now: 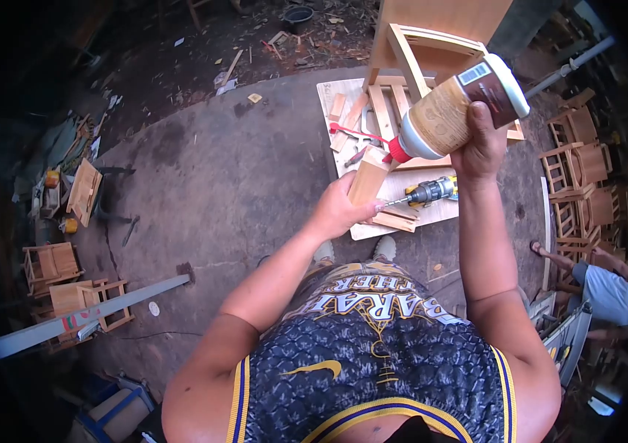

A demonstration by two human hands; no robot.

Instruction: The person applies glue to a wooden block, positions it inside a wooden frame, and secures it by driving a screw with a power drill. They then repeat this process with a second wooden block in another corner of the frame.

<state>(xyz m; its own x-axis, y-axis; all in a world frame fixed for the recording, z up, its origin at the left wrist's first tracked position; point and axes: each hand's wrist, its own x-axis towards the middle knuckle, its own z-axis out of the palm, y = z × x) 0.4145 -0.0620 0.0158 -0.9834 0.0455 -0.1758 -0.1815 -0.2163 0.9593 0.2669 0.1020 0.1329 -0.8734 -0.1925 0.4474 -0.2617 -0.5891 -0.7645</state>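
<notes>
Two bare hands are at work, each closed on one thing. One wooden block (370, 179) is gripped in the left hand (339, 207), fingers and thumb wrapped round its lower part, its upper end standing clear of the grip. One bottle (443, 114) is clasped in the right hand (480, 148), the thumb pressed along its side; it is tilted with its base up to the right and its single red cap (399, 150) angled down at the block's upper end. Whether cap and block touch, I cannot tell.

Both are held above one pale board (441, 213). One drill (432, 191) lies by the board's right edge, its bit pointing left towards the left hand. At least two wooden strips (395, 219) lie at the near edge, just below the drill. Towards the left edge are several loose wood pieces (337, 107), with one red-handled tool (358, 134) among them. One wooden chair (406, 55) stands at the far edge, towards the right corner.

Beyond the board's right edge are several wooden chairs (583, 173) and one other person (609, 294).
</notes>
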